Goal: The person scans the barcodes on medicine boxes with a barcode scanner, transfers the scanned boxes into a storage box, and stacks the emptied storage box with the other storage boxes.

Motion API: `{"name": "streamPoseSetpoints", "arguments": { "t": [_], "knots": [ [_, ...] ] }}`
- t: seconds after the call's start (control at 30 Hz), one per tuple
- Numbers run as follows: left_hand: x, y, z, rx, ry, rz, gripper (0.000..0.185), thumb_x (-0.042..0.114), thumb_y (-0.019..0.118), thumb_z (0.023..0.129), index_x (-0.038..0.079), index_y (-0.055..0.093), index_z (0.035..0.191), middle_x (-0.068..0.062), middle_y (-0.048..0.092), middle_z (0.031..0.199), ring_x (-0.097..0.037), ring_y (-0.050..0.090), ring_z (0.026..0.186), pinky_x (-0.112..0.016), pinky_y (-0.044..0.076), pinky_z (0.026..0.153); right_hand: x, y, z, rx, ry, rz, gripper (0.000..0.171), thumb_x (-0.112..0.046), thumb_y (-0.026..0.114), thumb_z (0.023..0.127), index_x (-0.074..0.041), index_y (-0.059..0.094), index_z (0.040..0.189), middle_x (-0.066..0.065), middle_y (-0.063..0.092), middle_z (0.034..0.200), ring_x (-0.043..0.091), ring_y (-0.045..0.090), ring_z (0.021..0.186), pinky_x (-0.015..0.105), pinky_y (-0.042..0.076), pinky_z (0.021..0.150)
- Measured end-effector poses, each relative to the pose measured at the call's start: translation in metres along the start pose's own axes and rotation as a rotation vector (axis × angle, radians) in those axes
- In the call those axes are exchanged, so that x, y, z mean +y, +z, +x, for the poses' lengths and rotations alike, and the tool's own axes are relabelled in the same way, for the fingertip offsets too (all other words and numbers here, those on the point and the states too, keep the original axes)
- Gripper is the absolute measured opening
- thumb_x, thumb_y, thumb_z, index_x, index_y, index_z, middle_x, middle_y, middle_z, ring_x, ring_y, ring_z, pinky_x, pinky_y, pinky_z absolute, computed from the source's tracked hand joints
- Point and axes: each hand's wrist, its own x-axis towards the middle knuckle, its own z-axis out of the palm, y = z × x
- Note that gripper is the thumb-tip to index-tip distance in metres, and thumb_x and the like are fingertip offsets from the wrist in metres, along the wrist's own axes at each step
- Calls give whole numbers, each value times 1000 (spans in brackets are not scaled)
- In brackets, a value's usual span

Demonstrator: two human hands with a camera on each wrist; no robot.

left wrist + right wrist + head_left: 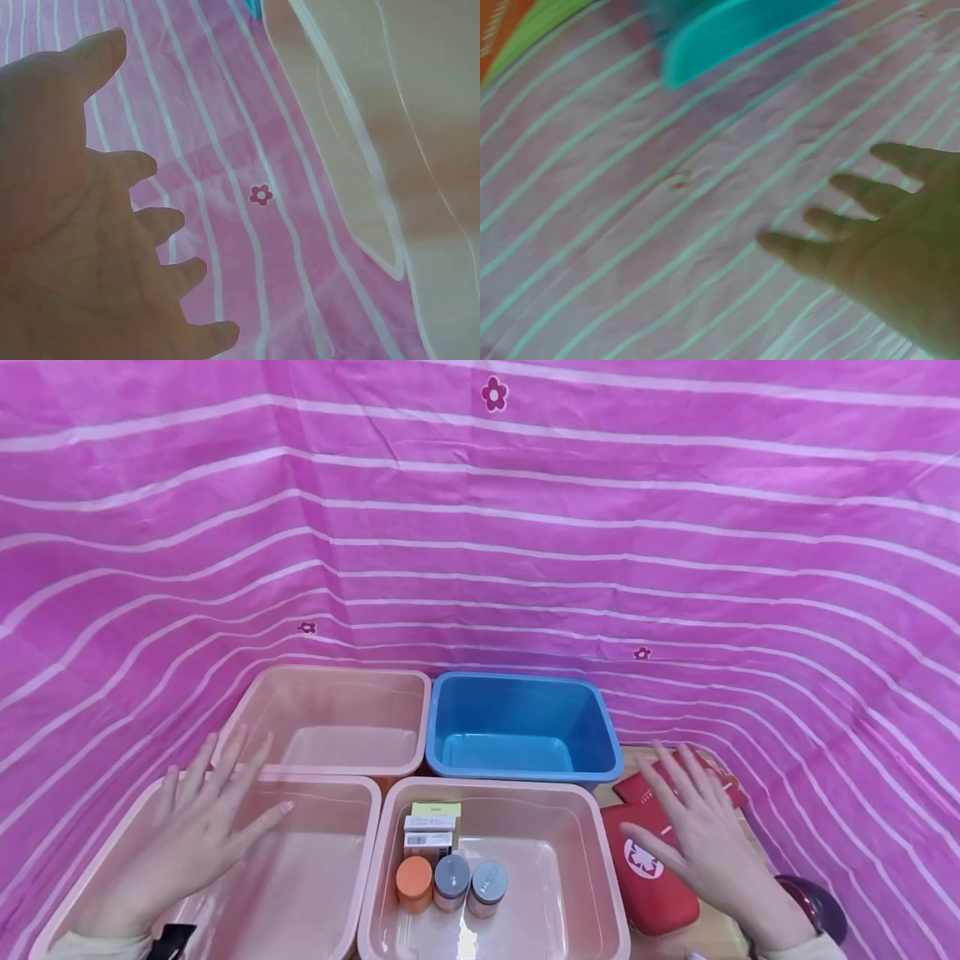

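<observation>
My left hand [198, 822] hovers flat with fingers spread above the near left pink bin [341, 785], holding nothing; the left wrist view shows its open palm [82, 247] over striped pink cloth. My right hand [693, 827] is spread flat over a red pouch [648, 877] with a white round emblem, beside more red items [637, 787]. In the right wrist view the right hand's fingers [855, 217] are straight and hold nothing. The near right pink bin [600, 860] holds small boxes [429, 828] and three little jars [450, 883].
A far pink bin [420, 718] and a blue bin [607, 735] stand behind, both bare inside. Pink striped cloth [480, 527] covers the surface and rises as a backdrop. A dark round object [821, 906] lies at the right edge.
</observation>
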Motion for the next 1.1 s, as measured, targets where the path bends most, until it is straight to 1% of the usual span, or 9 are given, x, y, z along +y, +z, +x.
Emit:
{"name": "streamPoseSetpoints", "arguments": {
  "t": [0.07,0.17,0.3,0.4,0.5,0.6,0.77,0.9,1.1],
  "knots": [
    [-4,-1,5,-10,0,-8,88,44,57,102,24,1,167,-8,-13,173,-42,-18,157,-69,-21,115,-14,0,12,2,-69,30,79,-41,80,86,-13,48,153,18,45,157,43,37,147,71,34,111],
    [-15,-5,14,-45,-31,-22,84,45,52,105,23,-1,166,-13,-14,172,-50,-15,154,-71,-19,114,-40,8,36,13,-217,77,65,-38,80,88,-11,59,144,13,60,144,36,58,132,57,54,99],
    [-40,-5,29,-81,-120,-56,80,47,47,106,21,0,166,-23,-11,170,-58,-10,152,-81,-7,111,-80,29,70,-64,-378,152,53,-35,80,89,-11,66,134,5,70,128,23,68,117,40,60,92],
    [-63,2,37,-98,-176,-82,78,47,44,107,16,4,166,-34,-4,167,-64,-5,148,-86,2,106,-104,54,92,-215,-431,229,44,-31,77,93,-13,68,132,3,73,118,17,71,107,33,60,90],
    [-83,12,41,-109,-205,-105,76,46,42,108,7,9,164,-43,1,162,-71,1,143,-86,5,106,-119,85,107,-362,-415,303,40,-25,75,95,-17,67,134,1,75,115,13,72,102,30,59,90],
    [-95,24,41,-93,-221,-130,76,45,44,107,1,16,162,-48,9,158,-74,9,140,-84,10,107,-125,111,113,-423,-370,336,46,-21,76,94,-21,65,139,0,74,124,14,71,111,34,57,96],
    [-102,42,36,-68,-243,-132,72,44,48,106,6,23,162,-42,17,161,-71,18,139,-83,14,106,-128,139,111,-390,-326,293,49,-16,78,92,-21,65,138,0,72,131,19,69,118,40,55,101],
    [-106,46,35,-55,-259,-103,70,46,45,107,10,24,163,-37,20,163,-72,21,137,-83,14,106,-131,153,108,-352,-322,236,40,-13,78,91,-17,70,130,3,71,130,20,70,115,39,55,101],
    [-111,51,38,-47,-258,-83,65,45,43,107,9,33,160,-34,24,163,-68,28,135,-78,18,105,-132,165,107,-360,-268,221,30,-16,79,91,-19,71,119,0,74,121,17,72,108,38,57,98]
  ]
}}
